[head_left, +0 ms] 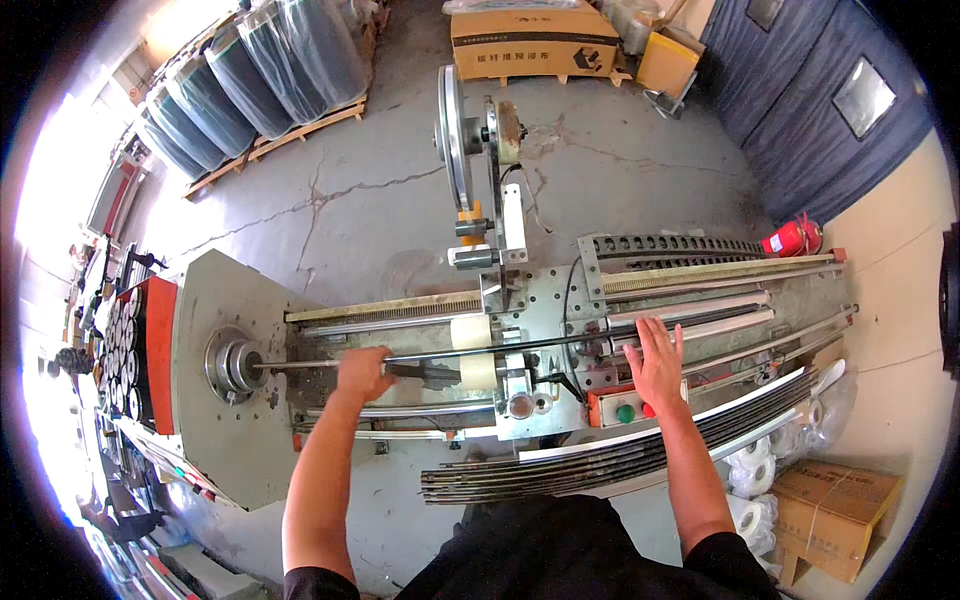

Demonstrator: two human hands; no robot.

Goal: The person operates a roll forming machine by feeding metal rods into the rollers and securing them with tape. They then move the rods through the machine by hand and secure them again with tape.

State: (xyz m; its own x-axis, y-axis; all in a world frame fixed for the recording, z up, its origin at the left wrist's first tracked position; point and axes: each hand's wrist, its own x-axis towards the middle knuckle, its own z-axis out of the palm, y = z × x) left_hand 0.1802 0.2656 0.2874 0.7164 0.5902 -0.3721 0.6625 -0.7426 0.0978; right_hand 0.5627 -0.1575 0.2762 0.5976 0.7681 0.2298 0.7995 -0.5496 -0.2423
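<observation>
A long thin rod [540, 343] lies across the machine, bare metal at the left and black further right. Its left end meets the round chuck [233, 365] on the headstock. My left hand [363, 375] is closed around the rod near where the black part begins. A dark flat strip [425, 374] shows just right of that hand; I cannot make out whether the hand touches it. My right hand [656, 365] lies over the rod's right part, fingers stretched and apart. Below the rod, a cream roller [474, 352] sits beside the metal carriage [545, 300].
Several black rods [600, 455] lie along the near side. A control box [610, 410] with green and red buttons is by my right hand. A wheel [456, 140] stands beyond the carriage. A fire extinguisher [790, 238] and a carton [835, 510] are at the right.
</observation>
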